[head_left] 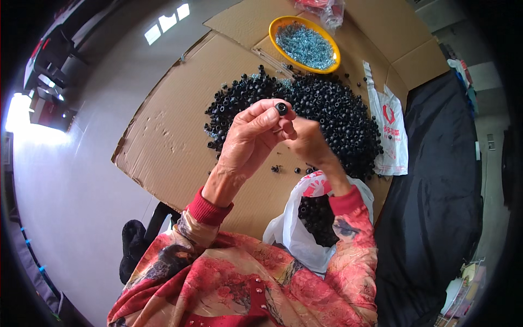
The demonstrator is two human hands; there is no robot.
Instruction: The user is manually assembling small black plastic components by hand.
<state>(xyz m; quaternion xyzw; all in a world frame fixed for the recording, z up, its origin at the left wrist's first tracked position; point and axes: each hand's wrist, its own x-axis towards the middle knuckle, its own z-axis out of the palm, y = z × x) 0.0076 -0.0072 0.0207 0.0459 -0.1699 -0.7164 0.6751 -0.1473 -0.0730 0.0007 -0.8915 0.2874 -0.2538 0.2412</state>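
Note:
Between the thumb and fingers of my left hand is a small black round cap with a hole, its open end turned up. Close beside it on the right, my right hand is curled closed; its fingertips are partly hidden behind the left hand, so what they hold does not show. Beyond both hands spreads a large pile of the same black caps on cardboard. Below my right wrist, a white plastic bag stands open with many black caps inside.
A yellow bowl of small silvery screws stands at the far side of the flattened cardboard. A flat white bag lies right of the pile, next to black cloth. Crumpled clear-and-red plastic lies farther back.

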